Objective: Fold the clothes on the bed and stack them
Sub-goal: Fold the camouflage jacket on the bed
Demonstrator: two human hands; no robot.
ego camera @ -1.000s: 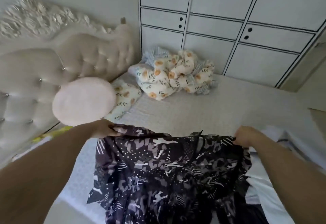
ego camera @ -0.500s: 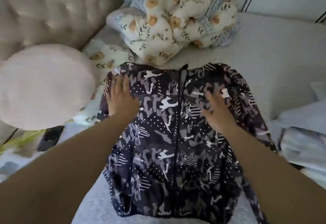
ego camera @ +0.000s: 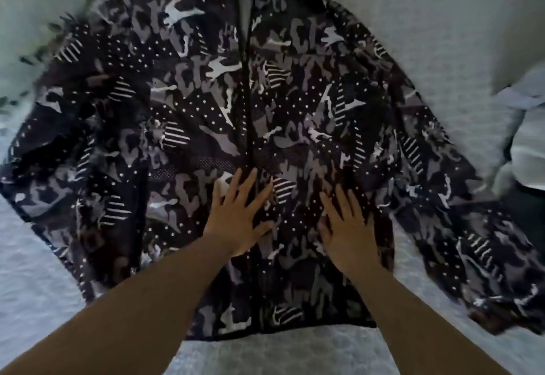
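Bed (ego camera: 442, 20) | jacket (ego camera: 191, 109) flat | both hands (ego camera: 295, 221) flat mid-jacket

- The jacket (ego camera: 265, 109) is black and grey camouflage, broken by white dots, white stripe patches and white splashes, with a black zip line down its middle.
- The bedcover (ego camera: 427, 14) around the jacket is pale grey.
- Left of the jacket's collar, a white pillow (ego camera: 32, 6) bears dark leaf sprigs.
- Right of the jacket, clothes (ego camera: 528, 115) are pale blue.

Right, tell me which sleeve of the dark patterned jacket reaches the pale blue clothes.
The right sleeve: it runs beside the pale blue clothes. The left sleeve lies on bare bed.
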